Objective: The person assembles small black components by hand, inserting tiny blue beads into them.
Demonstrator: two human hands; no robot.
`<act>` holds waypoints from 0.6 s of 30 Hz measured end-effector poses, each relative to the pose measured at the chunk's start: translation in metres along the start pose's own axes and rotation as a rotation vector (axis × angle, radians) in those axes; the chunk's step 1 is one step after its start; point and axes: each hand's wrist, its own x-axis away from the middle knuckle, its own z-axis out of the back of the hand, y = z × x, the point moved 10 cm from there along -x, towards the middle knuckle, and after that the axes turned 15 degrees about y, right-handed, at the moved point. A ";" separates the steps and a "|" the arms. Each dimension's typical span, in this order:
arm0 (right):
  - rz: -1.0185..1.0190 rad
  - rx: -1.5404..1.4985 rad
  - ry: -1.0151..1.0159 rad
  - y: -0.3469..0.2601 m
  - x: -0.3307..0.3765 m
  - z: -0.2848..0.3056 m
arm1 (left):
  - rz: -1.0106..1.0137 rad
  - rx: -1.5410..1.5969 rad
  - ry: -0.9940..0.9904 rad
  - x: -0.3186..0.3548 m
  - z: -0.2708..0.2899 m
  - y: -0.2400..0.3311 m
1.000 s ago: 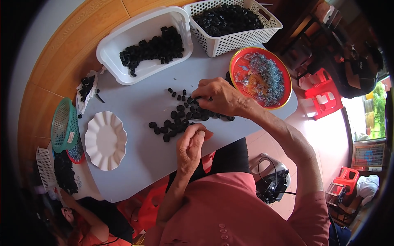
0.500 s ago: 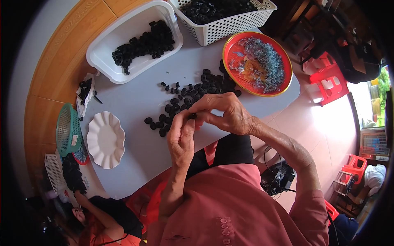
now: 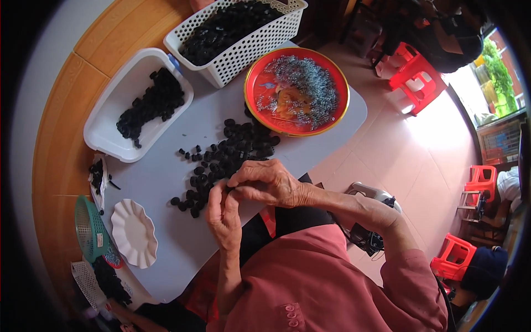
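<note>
My left hand and my right hand meet above the near side of the grey table. Fingertips of both are pinched together around a small black part, which they mostly hide. Just beyond them lies a loose heap of small black round plastic parts, with a few smaller black pieces at its left edge. A red round tray with a gold rim holds many small shiny metal pieces, apparently springs, beyond my right hand.
A white tub and a white perforated basket hold more black parts at the back. A white scalloped dish stands at left, near a green basket. Red stools stand on the floor at right. Another person's arm shows at lower left.
The view has turned, so the table and containers appear shifted left and tilted. My hands remain pinched together over the table edge, with small finger movements.
</note>
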 end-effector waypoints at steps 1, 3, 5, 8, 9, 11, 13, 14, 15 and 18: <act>-0.010 -0.014 0.007 0.001 0.001 0.001 | -0.009 -0.012 0.008 0.000 0.001 -0.003; 0.011 -0.001 0.032 -0.001 0.003 0.004 | -0.025 -0.013 0.023 0.002 -0.001 -0.007; 0.030 0.005 0.050 -0.007 0.002 0.009 | -0.025 -0.019 0.014 0.002 -0.004 -0.005; -0.023 0.153 0.063 -0.017 -0.009 0.031 | 0.025 -0.001 -0.020 0.002 -0.008 -0.006; 0.055 0.249 0.085 -0.026 -0.020 0.044 | 0.075 0.020 -0.040 0.003 -0.009 -0.010; 0.238 0.481 0.189 -0.027 -0.048 0.076 | 0.065 0.036 -0.034 0.003 -0.011 -0.007; 0.194 0.594 0.215 -0.015 -0.080 0.108 | 0.053 0.053 -0.028 0.003 -0.008 -0.004; 0.187 0.647 0.217 -0.003 -0.093 0.117 | 0.063 0.069 -0.020 0.003 -0.006 -0.006; 0.144 0.721 0.152 0.008 -0.102 0.122 | 0.070 0.091 -0.021 0.003 -0.008 -0.007; 0.042 0.831 0.038 0.035 -0.119 0.127 | 0.059 0.080 -0.030 0.002 -0.010 -0.006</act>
